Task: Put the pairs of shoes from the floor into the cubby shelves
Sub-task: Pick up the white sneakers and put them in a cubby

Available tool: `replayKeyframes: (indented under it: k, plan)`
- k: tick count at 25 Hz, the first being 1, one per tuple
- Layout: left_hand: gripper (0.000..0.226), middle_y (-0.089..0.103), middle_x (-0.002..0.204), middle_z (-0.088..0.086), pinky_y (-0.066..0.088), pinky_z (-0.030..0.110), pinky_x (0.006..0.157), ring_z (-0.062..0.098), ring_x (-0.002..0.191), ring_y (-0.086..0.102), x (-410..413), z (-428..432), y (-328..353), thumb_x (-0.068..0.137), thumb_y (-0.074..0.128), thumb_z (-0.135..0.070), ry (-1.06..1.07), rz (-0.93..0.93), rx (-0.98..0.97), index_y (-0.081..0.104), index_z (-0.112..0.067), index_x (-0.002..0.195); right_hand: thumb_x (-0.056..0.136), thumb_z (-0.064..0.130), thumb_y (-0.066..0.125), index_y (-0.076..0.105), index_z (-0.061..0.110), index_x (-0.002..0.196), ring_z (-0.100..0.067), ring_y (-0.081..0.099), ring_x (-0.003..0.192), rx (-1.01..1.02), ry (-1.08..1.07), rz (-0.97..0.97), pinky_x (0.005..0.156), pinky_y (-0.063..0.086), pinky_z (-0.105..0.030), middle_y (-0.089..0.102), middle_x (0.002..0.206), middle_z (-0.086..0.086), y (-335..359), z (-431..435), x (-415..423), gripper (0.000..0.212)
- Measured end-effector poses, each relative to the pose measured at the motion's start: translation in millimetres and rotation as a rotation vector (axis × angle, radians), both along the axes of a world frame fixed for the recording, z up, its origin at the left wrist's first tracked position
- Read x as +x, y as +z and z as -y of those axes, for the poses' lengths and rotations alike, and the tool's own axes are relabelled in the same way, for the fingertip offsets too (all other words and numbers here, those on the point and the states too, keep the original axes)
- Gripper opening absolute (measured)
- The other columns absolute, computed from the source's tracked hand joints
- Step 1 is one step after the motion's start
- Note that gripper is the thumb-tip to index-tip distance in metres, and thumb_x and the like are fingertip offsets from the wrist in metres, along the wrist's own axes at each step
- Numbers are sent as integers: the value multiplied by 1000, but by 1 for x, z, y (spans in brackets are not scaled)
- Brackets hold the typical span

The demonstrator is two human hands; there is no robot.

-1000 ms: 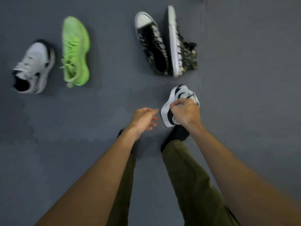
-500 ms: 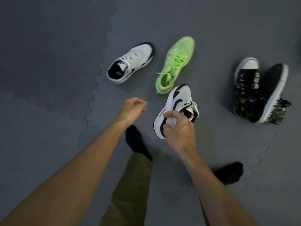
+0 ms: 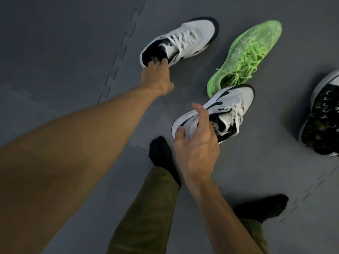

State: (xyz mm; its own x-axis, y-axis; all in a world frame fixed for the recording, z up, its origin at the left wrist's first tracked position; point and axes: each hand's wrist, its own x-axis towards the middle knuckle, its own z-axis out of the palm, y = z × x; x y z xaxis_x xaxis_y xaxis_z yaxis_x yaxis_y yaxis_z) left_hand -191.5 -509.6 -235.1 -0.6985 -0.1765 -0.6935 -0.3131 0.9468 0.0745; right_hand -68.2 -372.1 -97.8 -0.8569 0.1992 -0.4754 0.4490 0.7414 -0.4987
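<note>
My right hand (image 3: 196,143) grips the heel of a white and black sneaker (image 3: 220,110), held off the floor. Its mate, a second white and black sneaker (image 3: 185,40), lies on the grey floor further away. My left hand (image 3: 156,76) reaches it, with fingertips hooked into its heel opening. A neon green sneaker (image 3: 247,54) lies on the floor between the two, partly behind the held shoe. No cubby shelves are in view.
A black camouflage high-top sneaker (image 3: 322,118) lies at the right edge, cut off by the frame. My legs in olive trousers and black socks (image 3: 161,153) stand on grey interlocking floor mats (image 3: 73,52).
My left hand has stretched forward from mid-air to the heel of the far white sneaker. My right hand still carries the other white sneaker, and the view has moved closer to the shoes.
</note>
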Motion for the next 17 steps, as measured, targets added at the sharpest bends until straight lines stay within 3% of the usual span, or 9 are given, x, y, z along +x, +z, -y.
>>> replayKeyframes:
  k: [4, 7, 9, 12, 15, 17]
  plan:
    - [47, 62, 130, 17, 45, 42, 83, 37, 122, 56, 12, 9, -8, 85, 66, -15, -51, -11, -43, 54, -13, 130, 81, 15, 71, 29, 36, 148, -9, 51, 92, 23, 25, 2, 73, 36, -25, 63, 102, 0, -9, 5, -7, 82]
    - [33, 65, 126, 19, 46, 39, 84, 38, 115, 63, 40, 6, 15, 90, 58, -12, -77, 75, -11, 60, -8, 123, 84, 12, 67, 18, 38, 152, -19, 57, 94, 11, 68, 60, 72, 39, -29, 61, 102, -4, 2, 11, -10, 89]
    - [28, 70, 118, 15, 41, 37, 84, 35, 109, 65, 61, 0, 43, 88, 60, -21, -93, 98, 44, 64, -11, 115, 86, 10, 64, 10, 38, 154, -26, 57, 83, 82, 184, 111, 66, 38, -31, 58, 95, -6, 11, 14, -14, 92]
    - [18, 75, 93, 6, 32, 44, 94, 29, 92, 66, 87, -6, 94, 82, 62, -33, -59, -62, 111, 68, -22, 96, 89, 12, 60, 3, 42, 154, -25, 50, 70, 209, 376, 226, 62, 37, -34, 53, 89, -7, 25, 16, -21, 91]
    - [40, 72, 109, 4, 24, 58, 110, 29, 114, 60, 111, -7, 143, 79, 70, -30, -17, -110, 312, 63, -17, 117, 89, 17, 59, 9, 43, 153, -32, 62, 87, 226, 559, 373, 71, 47, -39, 62, 100, -13, 50, 25, -28, 86]
    - [59, 67, 121, 6, 31, 54, 109, 29, 120, 57, 134, -4, 176, 80, 69, -25, -5, -106, 391, 49, -12, 134, 87, 21, 60, 14, 44, 152, -33, 65, 98, 253, 714, 477, 80, 51, -40, 66, 109, -14, 74, 31, -35, 83]
